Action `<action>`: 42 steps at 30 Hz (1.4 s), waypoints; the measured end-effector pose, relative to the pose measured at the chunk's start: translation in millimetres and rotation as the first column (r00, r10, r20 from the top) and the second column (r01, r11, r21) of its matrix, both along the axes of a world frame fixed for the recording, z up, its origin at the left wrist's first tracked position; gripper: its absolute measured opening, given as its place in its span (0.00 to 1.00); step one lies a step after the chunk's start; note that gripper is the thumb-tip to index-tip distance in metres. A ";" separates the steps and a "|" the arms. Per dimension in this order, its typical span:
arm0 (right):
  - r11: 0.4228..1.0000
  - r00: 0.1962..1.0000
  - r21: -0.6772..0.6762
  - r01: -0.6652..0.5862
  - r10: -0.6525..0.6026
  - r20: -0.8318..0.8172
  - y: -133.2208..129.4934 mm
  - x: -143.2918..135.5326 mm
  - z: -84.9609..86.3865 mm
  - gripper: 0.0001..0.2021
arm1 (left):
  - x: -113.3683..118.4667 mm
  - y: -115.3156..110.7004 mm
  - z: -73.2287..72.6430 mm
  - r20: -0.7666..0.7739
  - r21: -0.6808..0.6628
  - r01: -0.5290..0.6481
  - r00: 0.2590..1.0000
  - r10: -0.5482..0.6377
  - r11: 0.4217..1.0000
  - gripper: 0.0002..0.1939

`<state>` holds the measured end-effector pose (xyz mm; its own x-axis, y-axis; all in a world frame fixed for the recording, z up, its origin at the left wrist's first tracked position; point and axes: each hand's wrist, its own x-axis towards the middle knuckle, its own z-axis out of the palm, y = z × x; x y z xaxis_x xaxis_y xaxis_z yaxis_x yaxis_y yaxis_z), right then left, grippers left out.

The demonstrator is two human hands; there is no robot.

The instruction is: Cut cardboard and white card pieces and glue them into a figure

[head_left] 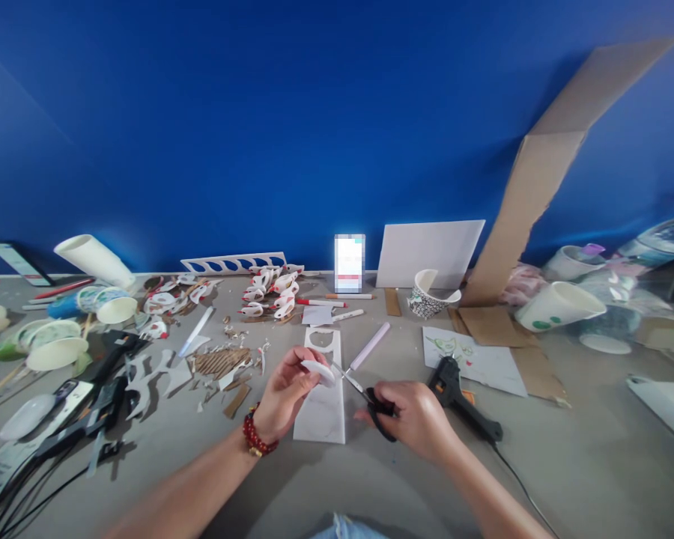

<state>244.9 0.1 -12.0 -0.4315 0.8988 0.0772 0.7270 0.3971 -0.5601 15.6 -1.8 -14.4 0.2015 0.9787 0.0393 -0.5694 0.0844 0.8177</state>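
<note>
Between the thumb and fingers of my left hand (288, 389) is a small white foam-board piece (321, 370) with a rounded edge. My right hand (419, 415) is closed on the black handles of a pair of scissors (383, 412). The scissor blades point up and left, their tips close to the right edge of the white piece; whether they touch it I cannot tell. Beneath my hands lies a white board strip (320, 419) with a curved cut-out at its far end. A light purple craft knife (371, 346) rests just beyond the scissors.
To the right lie a black glue gun (454, 397) and a drawing sheet (483, 363). Cardboard scraps (225, 363) and a pile of red-and-white cut pieces (275, 292) are at left. A lit phone (349, 263) stands at the back. Cups and power strips (28, 442) line the far left.
</note>
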 end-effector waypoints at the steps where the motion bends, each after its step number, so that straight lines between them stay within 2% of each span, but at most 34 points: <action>1: 1.000 1.000 -0.003 0.010 -0.010 -0.012 -0.2 0.0 0.4 0.19 | 0.1 -0.1 0.0 0.001 -0.006 0.002 1.000 -0.002 1.000 0.07; 6: 0.999 0.998 -0.046 -0.022 0.019 -0.062 -1.7 -2.1 10.9 0.17 | -0.2 0.1 -0.5 -0.004 -0.070 -0.039 0.999 0.038 0.997 0.12; 9: 0.997 0.991 -0.077 -0.009 -0.002 -0.133 -1.6 -2.1 10.9 0.15 | -1.0 0.5 0.0 -0.009 -0.114 -0.031 0.999 0.031 0.993 0.20; 11: 0.994 0.974 -0.106 0.001 -0.025 -0.227 -1.3 -2.2 6.3 0.11 | -1.2 0.7 0.8 0.007 -0.138 0.033 0.999 -0.032 0.990 0.22; 13: 0.993 0.932 -0.119 -0.023 -0.022 -0.361 -1.3 -3.7 0.9 0.10 | -0.5 0.5 1.2 0.012 -0.160 0.143 0.990 -0.142 0.977 0.16; 16: 0.991 0.855 -0.110 -0.083 0.014 -0.519 -3.2 -9.2 -3.9 0.12 | 1.7 -1.5 0.3 0.023 -0.223 0.326 0.944 -0.330 0.919 0.09; 20: 0.990 0.834 -0.125 -0.071 -0.010 -0.551 -7.9 -16.2 -4.1 0.06 | 4.1 -5.8 -3.6 0.055 -0.317 0.473 0.874 -0.482 0.822 0.10; 22: 0.985 0.845 -0.168 -0.042 -0.055 -0.532 -10.1 -17.9 -4.4 0.09 | 4.4 -6.8 -5.0 0.072 -0.319 0.508 0.855 -0.514 0.800 0.12; 23: 0.979 0.848 -0.201 -0.021 -0.089 -0.523 -11.0 -18.5 -4.8 0.10 | 4.5 -6.9 -5.1 0.075 -0.302 0.515 0.852 -0.518 0.802 0.16; 26: 0.954 0.837 -0.295 0.050 -0.201 -0.508 -12.4 -20.6 -6.6 0.13 | 5.5 -6.7 -2.5 -0.055 -0.156 0.427 0.896 -0.440 0.891 0.27; 27: 0.946 0.834 -0.318 0.061 -0.223 -0.505 -12.5 -21.6 -7.0 0.14 | 6.1 -6.8 -1.1 -0.140 -0.089 0.374 0.913 -0.383 0.923 0.26; 29: 0.936 0.830 -0.349 0.048 -0.232 -0.507 -12.4 -23.6 -6.7 0.16 | 7.6 -7.6 1.3 -0.305 0.020 0.262 0.921 -0.244 0.965 0.18; 31: 0.924 0.824 -0.382 -0.009 -0.209 -0.526 -12.1 -24.7 -5.8 0.17 | 8.5 -9.1 1.9 -0.373 0.040 0.177 0.916 -0.149 0.983 0.11; 33: 0.916 0.831 -0.391 -0.087 -0.150 -0.536 -12.0 -24.7 -5.6 0.18 | 8.2 -10.4 0.9 -0.338 0.014 0.106 0.936 -0.095 0.994 0.07; 36: 0.926 0.879 -0.346 -0.148 -0.037 -0.475 -12.1 -23.6 -7.4 0.20 | 5.7 -10.5 -0.7 -0.202 -0.013 0.049 0.978 -0.051 0.999 0.06; 42: 0.974 0.964 -0.205 -0.099 0.043 -0.263 -13.6 -23.5 -4.3 0.20 | 3.1 -8.3 2.0 -0.094 0.043 -0.028 0.995 0.032 0.999 0.05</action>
